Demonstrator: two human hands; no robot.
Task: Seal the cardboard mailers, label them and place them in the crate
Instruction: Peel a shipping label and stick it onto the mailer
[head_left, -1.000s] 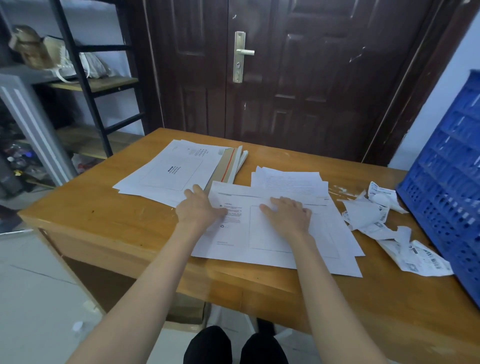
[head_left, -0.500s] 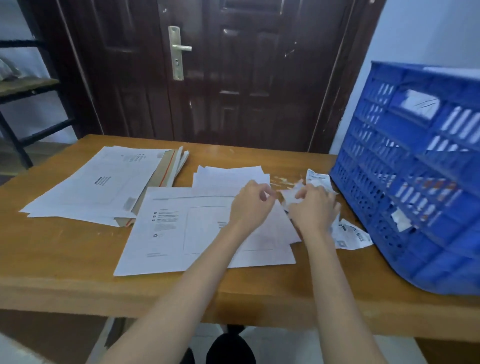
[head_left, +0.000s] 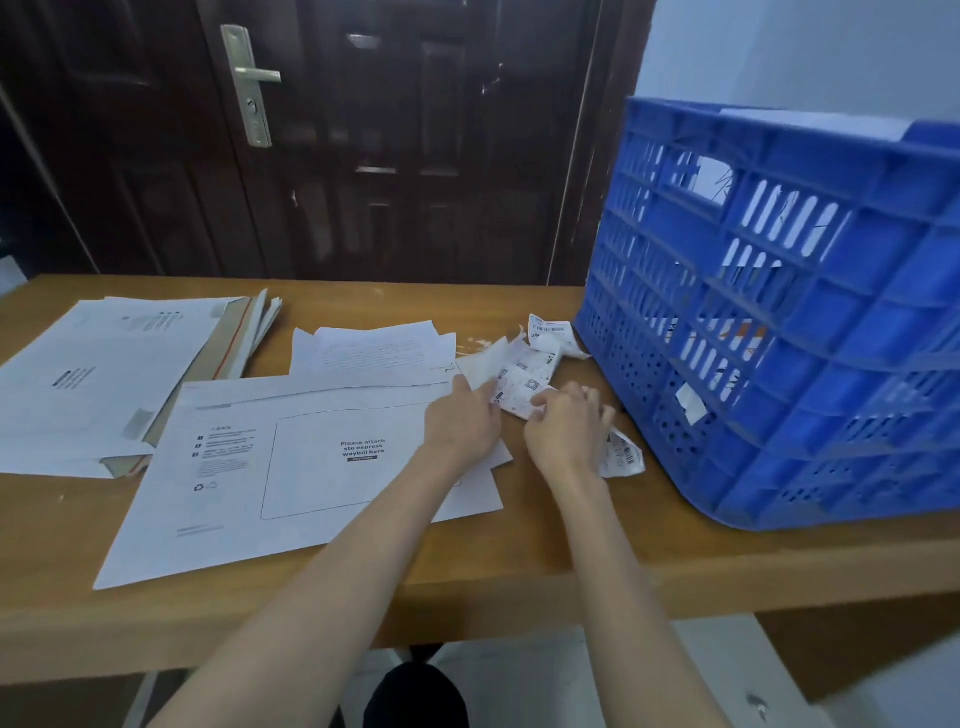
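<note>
Two bare forearms, no sleeves, dark trousers (head_left: 415, 696) at the knees

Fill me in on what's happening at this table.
A person is working on a shipping label, holding it between the left hand and right hand, apparently peeling it apart. A white mailer lies flat before them, its printed waybill box bare, so it is not yet labelled. More mailers are stacked to the left. Loose labels lie beside the blue crate on the right of the table.
</note>
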